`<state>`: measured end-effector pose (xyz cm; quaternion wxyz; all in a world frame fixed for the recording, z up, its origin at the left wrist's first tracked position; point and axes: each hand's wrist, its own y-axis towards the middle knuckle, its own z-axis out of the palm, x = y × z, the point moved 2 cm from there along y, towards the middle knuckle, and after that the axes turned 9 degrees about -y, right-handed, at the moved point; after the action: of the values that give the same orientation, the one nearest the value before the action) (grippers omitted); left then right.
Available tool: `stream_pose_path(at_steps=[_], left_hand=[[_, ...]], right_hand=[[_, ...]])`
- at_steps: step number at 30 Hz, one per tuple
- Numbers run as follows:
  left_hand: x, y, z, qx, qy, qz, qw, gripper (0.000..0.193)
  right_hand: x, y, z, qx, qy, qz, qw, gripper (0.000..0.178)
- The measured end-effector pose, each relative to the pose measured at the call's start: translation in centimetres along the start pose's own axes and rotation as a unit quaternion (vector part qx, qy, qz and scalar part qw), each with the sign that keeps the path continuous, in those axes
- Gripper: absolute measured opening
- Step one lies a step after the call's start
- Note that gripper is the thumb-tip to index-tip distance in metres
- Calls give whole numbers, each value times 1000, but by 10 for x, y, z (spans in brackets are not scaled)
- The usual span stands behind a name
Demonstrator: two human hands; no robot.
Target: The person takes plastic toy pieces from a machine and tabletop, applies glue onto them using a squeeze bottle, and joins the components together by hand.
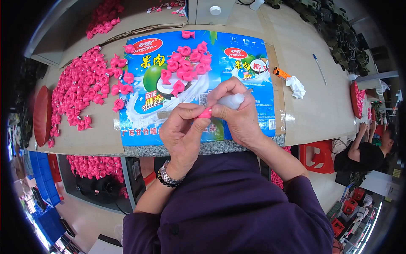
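Note:
My left hand (182, 134) is closed, pinching a small pink plastic piece (205, 113) between thumb and fingertips. Against the same piece rests the thumb of my right hand (244, 120). That hand is closed around a small translucent white squeeze bottle (232, 101), which lies across its fingers. Both hands are above a flattened blue cardboard sheet (258, 106) printed with coconuts. Just beyond them on the sheet is a loose group of pink pieces (185, 67), shaped like little figures. The bottle's tip is hard to make out.
A large heap of pink pieces (80, 86) spreads over the left of the table, beside a red tray (42, 116). To the right lie an orange tool (281, 73), a crumpled white tissue (296, 87) and a pen (319, 69). Another person (368, 148) sits at far right.

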<state>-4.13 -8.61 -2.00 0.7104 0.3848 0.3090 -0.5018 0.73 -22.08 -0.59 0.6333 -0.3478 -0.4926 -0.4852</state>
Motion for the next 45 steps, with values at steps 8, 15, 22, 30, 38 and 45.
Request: stream_pose_path(at_steps=[8,15,22,30,38,45], left_hand=[[-21,29,-40,51,289,51,955,15],[-59,63,-51,12,639,280,717,22],[-19,65,-29,147,619,70,768,29],[-13,66,-35,141,492,64,857,22],[-12,31,-16,85,-44,-229,969,35],[-8,24,-13,86,-127,-243,958,39]], right_hand=[[11,2,1,-25,-125,28,991,26],[16,7,-14,-46,-142,30,988,22],[21,8,-12,-74,-123,13,989,37],[32,8,-23,-18,-209,-47,977,48],[66,4,-16,-69,-526,-322,784,34],[69,4,-26,-37,-523,-404,750,29]])
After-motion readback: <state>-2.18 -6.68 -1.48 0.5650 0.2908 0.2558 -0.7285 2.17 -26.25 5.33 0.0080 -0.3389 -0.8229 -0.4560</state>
